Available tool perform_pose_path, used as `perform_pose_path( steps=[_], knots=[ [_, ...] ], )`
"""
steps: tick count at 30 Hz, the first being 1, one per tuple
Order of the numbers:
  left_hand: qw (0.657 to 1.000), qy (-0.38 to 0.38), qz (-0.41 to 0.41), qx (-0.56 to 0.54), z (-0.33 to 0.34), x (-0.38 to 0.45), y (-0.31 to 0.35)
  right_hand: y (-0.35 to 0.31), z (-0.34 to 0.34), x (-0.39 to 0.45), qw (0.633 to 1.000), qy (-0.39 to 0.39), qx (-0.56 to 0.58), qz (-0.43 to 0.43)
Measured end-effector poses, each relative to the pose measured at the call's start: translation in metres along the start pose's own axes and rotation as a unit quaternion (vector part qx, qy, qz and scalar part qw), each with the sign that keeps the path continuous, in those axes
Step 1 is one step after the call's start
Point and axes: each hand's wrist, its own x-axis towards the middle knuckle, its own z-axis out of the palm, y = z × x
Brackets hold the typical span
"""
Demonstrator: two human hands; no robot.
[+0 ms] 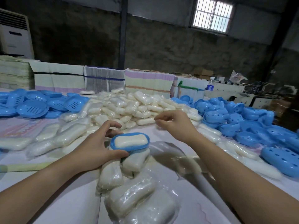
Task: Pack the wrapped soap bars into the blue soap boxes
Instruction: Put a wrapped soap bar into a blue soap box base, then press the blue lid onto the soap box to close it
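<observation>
A blue soap box base (117, 147) lies on top of wrapped bars in front of me, with a white soap bar (131, 140) inside it. My left hand (98, 146) grips the box's left end, thumb on the near rim and fingers curled over the far side. My right hand (174, 122) hovers above the table to the right of the box, fingers loosely curled, holding nothing. It is near the front of the big heap of wrapped soap bars (129, 107).
Blue box halves (252, 120) are heaped at the right, blue slotted trays (32, 107) at the far left. More wrapped bars (129, 193) lie close to me and at the left (61, 135). Bundled flat cartons (103, 80) line the back. A water bottle (210, 86) stands behind.
</observation>
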Motion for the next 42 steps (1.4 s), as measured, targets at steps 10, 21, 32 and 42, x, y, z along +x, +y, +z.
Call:
perform_pose_path(
  steps=[10, 21, 32, 42],
  knots=[
    [0.999, 0.005, 0.047, 0.004, 0.001, 0.009, -0.02, 0.134, -0.105, 0.025, 0.901, 0.107, -0.329, 0.261],
    [0.997, -0.002, 0.068, 0.019, 0.001, 0.017, -0.042, 0.172, -0.101, 0.037, 0.864, 0.085, -0.441, 0.225],
    [0.998, -0.006, 0.059, 0.035, -0.003, 0.015, -0.043, 0.183, -0.097, 0.038, 0.868, 0.074, -0.427, 0.243],
    [0.997, 0.004, 0.067, 0.032, 0.0, 0.012, -0.027, 0.15, -0.088, 0.043, 0.932, 0.153, -0.286, 0.164]
  ],
)
